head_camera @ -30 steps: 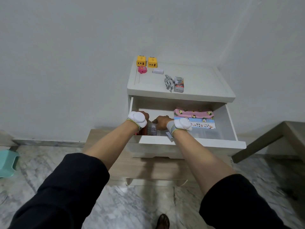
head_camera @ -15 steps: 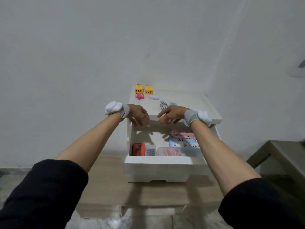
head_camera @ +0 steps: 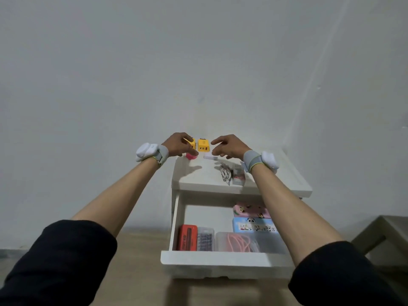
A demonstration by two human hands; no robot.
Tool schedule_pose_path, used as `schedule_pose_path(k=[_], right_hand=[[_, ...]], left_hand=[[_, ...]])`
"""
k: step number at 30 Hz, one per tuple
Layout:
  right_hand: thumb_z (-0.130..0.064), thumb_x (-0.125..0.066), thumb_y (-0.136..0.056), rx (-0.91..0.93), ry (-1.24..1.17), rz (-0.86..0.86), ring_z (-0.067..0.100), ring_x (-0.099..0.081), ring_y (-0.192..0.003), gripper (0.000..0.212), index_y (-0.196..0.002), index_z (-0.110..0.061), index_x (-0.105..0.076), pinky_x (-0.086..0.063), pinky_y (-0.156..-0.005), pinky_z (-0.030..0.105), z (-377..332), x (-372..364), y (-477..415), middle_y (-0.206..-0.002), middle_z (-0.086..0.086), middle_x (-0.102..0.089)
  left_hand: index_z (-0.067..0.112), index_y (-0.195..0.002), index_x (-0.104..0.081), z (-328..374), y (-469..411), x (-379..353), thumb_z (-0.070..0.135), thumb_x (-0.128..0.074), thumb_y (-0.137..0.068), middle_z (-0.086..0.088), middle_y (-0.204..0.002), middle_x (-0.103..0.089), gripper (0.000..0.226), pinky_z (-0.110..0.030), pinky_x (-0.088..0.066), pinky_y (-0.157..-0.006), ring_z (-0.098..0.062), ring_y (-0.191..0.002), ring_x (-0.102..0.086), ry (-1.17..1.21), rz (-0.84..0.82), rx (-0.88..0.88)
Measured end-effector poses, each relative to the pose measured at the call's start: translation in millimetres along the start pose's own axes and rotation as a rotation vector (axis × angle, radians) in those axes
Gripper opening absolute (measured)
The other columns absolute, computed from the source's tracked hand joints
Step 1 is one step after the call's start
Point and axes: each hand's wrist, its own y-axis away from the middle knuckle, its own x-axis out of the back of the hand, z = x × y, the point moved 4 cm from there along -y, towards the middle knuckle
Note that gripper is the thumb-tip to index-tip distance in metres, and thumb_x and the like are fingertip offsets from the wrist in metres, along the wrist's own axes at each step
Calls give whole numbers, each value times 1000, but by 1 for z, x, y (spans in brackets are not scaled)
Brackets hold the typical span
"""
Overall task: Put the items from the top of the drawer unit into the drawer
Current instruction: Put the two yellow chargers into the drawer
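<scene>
The white drawer unit [head_camera: 293,184] stands against the wall with its drawer [head_camera: 220,261] pulled out. At the back of its top sit two yellow plug adapters: my left hand [head_camera: 178,144] has its fingers on the left adapter [head_camera: 193,144], and the right adapter [head_camera: 203,145] stands free. My right hand [head_camera: 229,146] hovers open just right of it, above a small white block [head_camera: 210,157]. A pink round item [head_camera: 191,156] lies under my left hand. A coiled white cable [head_camera: 225,174] and a small grey box [head_camera: 238,176] lie nearer the front.
The drawer holds a red case [head_camera: 187,237], a clear pack [head_camera: 205,239], a clear box with a pink cable [head_camera: 239,242], a blue panda case [head_camera: 254,225] and a pink case [head_camera: 250,209]. A wooden bench [head_camera: 136,261] is under the unit; a table corner [head_camera: 379,230] is at right.
Both hands rose out of the drawer and reached to the back of the unit's top. My left hand now touches the left yellow adapter. The camera tilted up.
</scene>
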Motion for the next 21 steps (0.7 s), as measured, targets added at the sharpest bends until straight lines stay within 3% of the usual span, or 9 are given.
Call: schedule_pose_path(k=[3,7,9,11,14,18,21], right_hand=[[-9,-70,-81,11,18,16,18,-55,-73,43,-123,-12,-62,-41,-56,22,5,2,-37,-93,10,-65],[-15,-76,-79,28,82,7,9,-51,-66,57,-132,-15,-55,-40,-58,18,11,3,-89,-99,7,-56],[-20,-78,-78,30,122,-19,18,-55,-84,66,-138,-19,-49,-46,-77,24,14,1,-101,-112,10,-55],[-22,-79,-78,35,137,-67,25,-55,-112,73,-142,-20,-44,-42,-95,31,16,-1,-117,-131,13,-53],[-23,-80,-76,42,164,-152,24,-43,-134,79,-145,-20,-40,-38,-103,32,22,-9,-140,-145,10,-44],[-27,-83,-72,45,240,-222,23,-48,-128,74,-138,-22,-50,-40,-102,33,31,-16,-167,-142,6,-48],[-23,-84,-70,64,254,-246,22,-56,-104,62,-127,-21,-59,-46,-91,32,35,-17,-178,-121,6,-58]], left_hand=[[10,-128,-52,-6,-30,7,17,-80,-74,-10,-114,-56,62,-32,-49,-82,-23,-94,-55,-15,46,19],[16,-135,-47,-15,-69,17,22,-80,-74,-14,-140,-44,71,-36,-44,-99,-27,-125,-49,-61,79,69],[14,-139,-45,-18,-79,16,21,-80,-75,-14,-144,-41,73,-37,-43,-104,-27,-132,-45,-95,55,86],[16,-140,-43,-24,-94,16,22,-80,-74,-13,-146,-40,76,-38,-43,-106,-27,-132,-44,-118,44,122],[19,-143,-41,-34,-113,14,20,-79,-75,-11,-147,-38,78,-35,-45,-97,-28,-131,-45,-130,-1,183],[21,-143,-40,-42,-130,6,19,-79,-76,-10,-145,-43,78,-38,-46,-97,-28,-129,-47,-181,-71,235],[22,-142,-43,-45,-137,4,19,-77,-77,-9,-140,-49,74,-38,-48,-95,-27,-122,-50,-236,-97,221]])
